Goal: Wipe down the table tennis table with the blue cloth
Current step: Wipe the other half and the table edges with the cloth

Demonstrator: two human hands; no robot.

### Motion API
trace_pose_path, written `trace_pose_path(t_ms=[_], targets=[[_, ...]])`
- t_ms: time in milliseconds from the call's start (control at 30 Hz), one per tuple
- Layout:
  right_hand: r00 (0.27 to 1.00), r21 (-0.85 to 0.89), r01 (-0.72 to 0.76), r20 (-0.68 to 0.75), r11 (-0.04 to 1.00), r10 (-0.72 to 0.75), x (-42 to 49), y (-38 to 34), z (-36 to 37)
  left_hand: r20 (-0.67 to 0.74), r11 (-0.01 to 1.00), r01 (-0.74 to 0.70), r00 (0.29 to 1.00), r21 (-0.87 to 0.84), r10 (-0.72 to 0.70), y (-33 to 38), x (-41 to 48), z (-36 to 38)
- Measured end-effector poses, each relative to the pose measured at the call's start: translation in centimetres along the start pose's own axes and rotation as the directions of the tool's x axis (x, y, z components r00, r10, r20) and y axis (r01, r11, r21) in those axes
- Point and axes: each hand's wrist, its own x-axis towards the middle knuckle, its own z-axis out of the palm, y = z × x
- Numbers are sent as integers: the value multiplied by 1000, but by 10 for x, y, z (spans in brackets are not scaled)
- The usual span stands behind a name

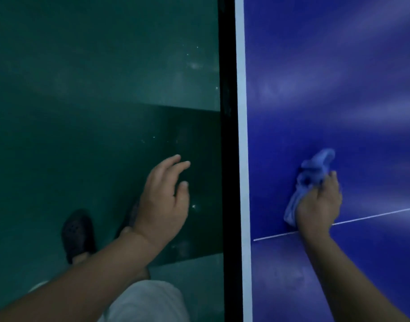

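View from above. At far left is a green floor (83,89) with 1 dark shoe (77,233) on it. The left hand (163,201) hangs over the floor beside the worktop, its fingers loosely spread and holding nothing. Next, 1 black edge and 1 white border band (242,112) run top to bottom. Right of them is the blue table tennis worktop (338,66), streaked with pale sheen. The 1 blue cloth (312,180) lies bunched on it near the border, just above 1 thin white line (373,216). The right hand (320,205) covers the cloth's lower end, fingers curled over it, pressing down. Wiping appears under way; the next stroke likely calls for steady pressure across unwiped surface. 2 hands show.
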Motion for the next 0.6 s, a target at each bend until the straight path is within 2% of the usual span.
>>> trace_pose_path(t_ms=[33,67,133,200,267,300,333,400,433,467,500,533,600], targets=[[1000,-37,-26,-4,999,26,8,-18,6,47,1000,5,999,-21,-4,6,0,10],[1000,-61,8,10,998,-7,11,-34,12,94,999,1,996,-52,4,15,1,21],[969,-80,240,73,967,-235,-3,-49,20,171,994,-30,984,-106,48,32,-2,45],[872,-75,475,172,877,-458,-32,-30,16,206,987,-38,976,-153,70,41,-7,66],[787,-33,593,234,804,-571,-50,2,2,194,982,-9,980,-190,47,41,-12,78],[779,-26,601,239,799,-579,-45,16,-4,178,978,1,983,-207,37,40,-14,81],[812,-14,557,220,830,-541,-30,22,-7,163,973,16,986,-232,23,41,-16,83],[939,-22,326,120,945,-322,14,6,1,133,959,51,991,-278,-14,43,-17,84],[978,-27,204,56,979,-202,35,-15,9,121,956,55,992,-287,-21,44,-18,85],[987,-15,158,14,987,-158,44,-42,19,111,957,50,994,-287,-18,44,-18,86],[977,16,214,-12,977,-213,38,-69,29,105,958,40,994,-284,-10,45,-18,86],[935,48,353,5,934,-354,19,-90,38,99,959,28,995,-282,0,45,-17,86],[731,84,661,155,746,-665,-33,-100,42,85,962,5,996,-272,19,40,-17,83]])
